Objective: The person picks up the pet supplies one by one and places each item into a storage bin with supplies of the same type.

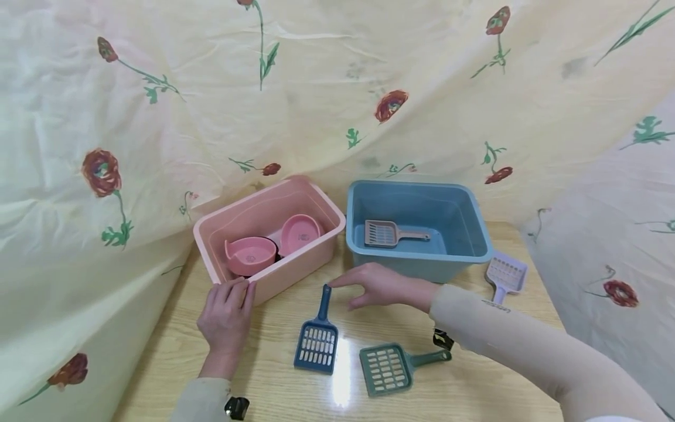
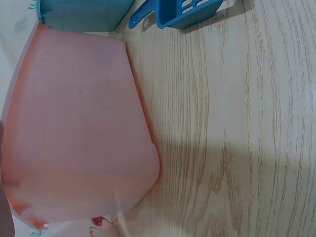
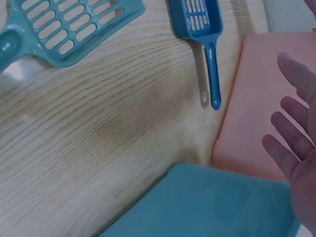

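Note:
My left hand [image 1: 225, 319] holds the near rim of a pink plastic bin [image 1: 295, 275], its fingers over the edge. Only a sliver of that hand shows in the left wrist view, beside the bin's wall [image 2: 84, 118]. Two pink dish-like pieces [image 1: 252, 252] with hooked edges lie inside the bin. My right hand [image 1: 382, 285] hovers with fingers spread above the handle end of a dark blue slotted litter scoop [image 1: 316, 346]. In the right wrist view this hand [image 3: 301, 123] is apart from the blue scoop [image 3: 211, 64], in front of the pink bin.
A blue bin [image 1: 422, 266] stands right of the pink one, with a greyish-pink litter scoop [image 1: 382, 233] inside. A green litter scoop [image 1: 387, 369] lies near the front. A lilac scoop [image 1: 506, 272] lies on the wooden table [image 1: 274, 398] at right. Floral cloth [image 1: 316, 105] hangs behind.

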The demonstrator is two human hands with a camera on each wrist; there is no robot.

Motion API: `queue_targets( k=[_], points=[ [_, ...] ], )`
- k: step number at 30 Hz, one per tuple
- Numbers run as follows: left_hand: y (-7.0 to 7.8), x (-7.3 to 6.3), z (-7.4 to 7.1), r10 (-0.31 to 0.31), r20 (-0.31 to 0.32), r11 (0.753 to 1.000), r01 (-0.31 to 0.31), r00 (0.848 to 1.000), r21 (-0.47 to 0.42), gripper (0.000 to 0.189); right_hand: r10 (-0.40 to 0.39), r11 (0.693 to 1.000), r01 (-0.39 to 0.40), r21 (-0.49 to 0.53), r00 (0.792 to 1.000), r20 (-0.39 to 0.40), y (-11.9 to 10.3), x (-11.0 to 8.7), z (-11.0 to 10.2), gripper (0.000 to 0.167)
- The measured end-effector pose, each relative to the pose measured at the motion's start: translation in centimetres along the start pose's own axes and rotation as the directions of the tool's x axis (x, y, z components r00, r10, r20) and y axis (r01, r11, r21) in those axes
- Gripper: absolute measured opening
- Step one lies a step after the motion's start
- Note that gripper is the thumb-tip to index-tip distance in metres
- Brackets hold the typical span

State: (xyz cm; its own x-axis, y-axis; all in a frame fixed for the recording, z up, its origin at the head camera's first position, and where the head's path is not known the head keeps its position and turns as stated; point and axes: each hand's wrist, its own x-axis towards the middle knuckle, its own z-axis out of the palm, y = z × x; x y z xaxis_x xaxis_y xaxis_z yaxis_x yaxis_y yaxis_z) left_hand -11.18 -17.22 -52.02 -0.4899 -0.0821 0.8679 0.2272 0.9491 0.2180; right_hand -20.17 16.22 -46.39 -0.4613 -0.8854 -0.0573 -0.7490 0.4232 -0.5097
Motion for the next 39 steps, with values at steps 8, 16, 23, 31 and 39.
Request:
queue_targets(
  k=[8, 16, 23, 31, 39],
  points=[
    [0.2, 0.1, -0.1, -0.002, 0.011, 1.000, 0.002, 1.000, -0.001, 0.013, -0.023, 1.000, 0.024, -0.011, 0.997, 0.076, 1.3, 2.1, 1.9, 0.058],
    [0.1, 0.1, 0.0, -0.001, 0.006, 1.000, 0.001, 1.000, 0.007, 0.014, -0.034, 0.998, 0.042, -0.049, 0.989, 0.145, 2.1, 3.8, 3.3, 0.057],
    [0.1, 0.1, 0.1, 0.000, 0.011, 1.000, 0.000, 1.000, 0.019, 0.015, -0.039, 0.992, 0.062, -0.109, 0.979, 0.198, 2.7, 5.3, 4.1, 0.056],
    [0.1, 0.0, 0.3, 0.011, 0.016, 1.000, -0.011, 1.000, 0.023, 0.016, -0.037, 0.985, 0.079, -0.154, 0.964, 0.264, 3.8, 6.7, 5.6, 0.051],
    [0.1, 0.0, 0.1, 0.011, 0.018, 0.999, -0.011, 1.000, 0.032, 0.017, -0.062, 0.978, 0.116, -0.173, 0.955, 0.289, 4.4, 7.8, 6.0, 0.046]
  ],
)
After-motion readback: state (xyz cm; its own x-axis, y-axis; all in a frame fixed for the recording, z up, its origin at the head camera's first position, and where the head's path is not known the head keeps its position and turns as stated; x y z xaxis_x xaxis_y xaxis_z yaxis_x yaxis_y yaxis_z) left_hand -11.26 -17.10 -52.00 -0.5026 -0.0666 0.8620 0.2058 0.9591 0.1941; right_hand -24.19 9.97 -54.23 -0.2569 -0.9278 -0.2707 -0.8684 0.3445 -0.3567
